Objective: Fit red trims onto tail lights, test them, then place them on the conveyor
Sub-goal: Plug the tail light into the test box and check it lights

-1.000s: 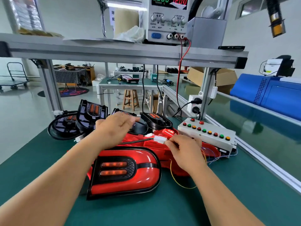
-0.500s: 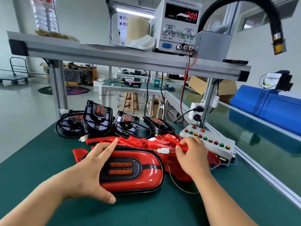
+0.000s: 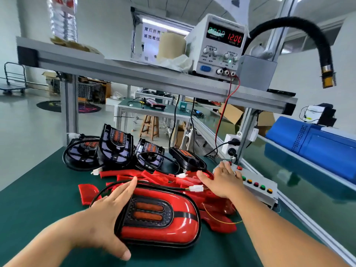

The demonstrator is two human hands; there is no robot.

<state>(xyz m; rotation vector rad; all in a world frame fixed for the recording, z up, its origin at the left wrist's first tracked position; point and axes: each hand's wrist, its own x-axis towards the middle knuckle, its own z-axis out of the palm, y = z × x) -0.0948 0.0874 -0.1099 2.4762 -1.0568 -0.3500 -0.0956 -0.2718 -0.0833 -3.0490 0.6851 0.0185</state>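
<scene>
Left grip (image 3: 104,218) clasps the left end of the red-trimmed tail light (image 3: 163,226), thumb round its near rim, near the surface (image 3: 38,199) front edge. Right grip (image 3: 221,180), fingers straight, rests on the button box (image 3: 259,191) at the right edge.

power supply (image 3: 217,54): on shelf (image 3: 134,74), red display 1200 | black hose (image 3: 292,21): upper right | wooden stool (image 3: 149,126): background | cart (image 3: 12,88): far left

The right hand (image 3: 221,182) is leaving the white connector (image 3: 196,188), which is now lying loose just beside its wrist, and is spreading flat fingers over the button box (image 3: 258,187). The left hand (image 3: 104,214), off the black lamps (image 3: 115,145), is clasping the tail light (image 3: 173,224) by its end, thumb along the near edge.
</scene>
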